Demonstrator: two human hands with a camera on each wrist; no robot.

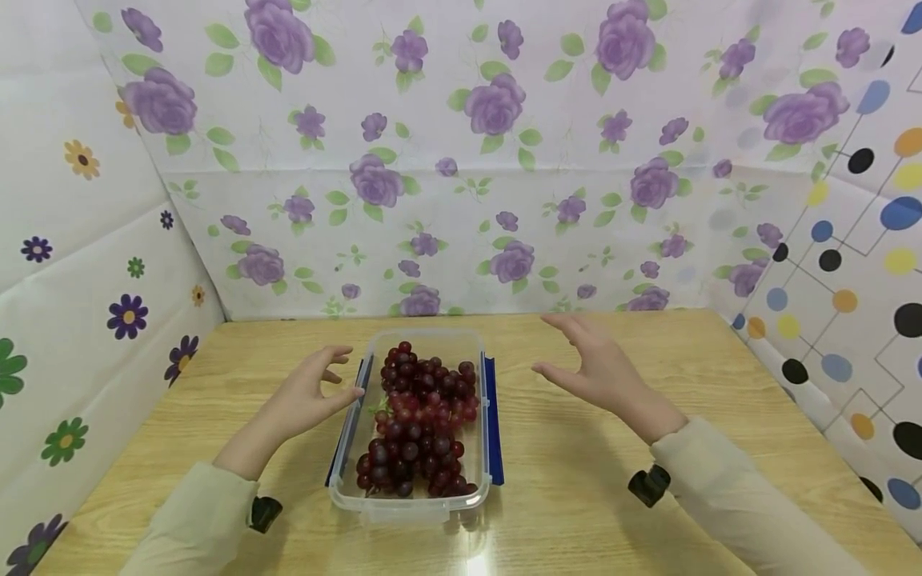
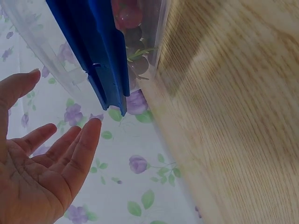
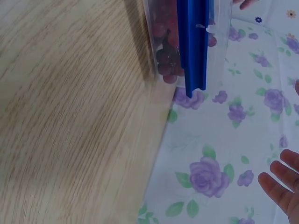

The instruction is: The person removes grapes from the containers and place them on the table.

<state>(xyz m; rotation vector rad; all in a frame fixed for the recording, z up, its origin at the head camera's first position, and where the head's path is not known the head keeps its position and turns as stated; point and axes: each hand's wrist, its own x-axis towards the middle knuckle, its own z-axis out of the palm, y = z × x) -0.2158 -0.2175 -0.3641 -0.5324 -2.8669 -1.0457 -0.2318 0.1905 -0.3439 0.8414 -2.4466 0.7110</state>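
Observation:
A clear plastic food container [image 1: 406,509] without a lid on top stands on the table, its long sides running away from me. Blue locking flaps [image 1: 493,424] hang down along both long sides. Inside lie bunches of dark red grapes [image 1: 414,452], with a lighter red bunch in the middle and a bit of green stem. My left hand [image 1: 306,400] is at the container's left side, thumb tip right at the rim, fingers relaxed and holding nothing. My right hand [image 1: 594,368] hovers to the right, apart from the container, thumb and fingers spread with nothing between them.
The wooden table [image 1: 576,512] reaches back to a floral cloth wall [image 1: 446,224]. Patterned cloth walls also stand at left and right. A small black wrist camera [image 1: 650,485] sits under the right sleeve, and another black camera [image 1: 265,514] under the left.

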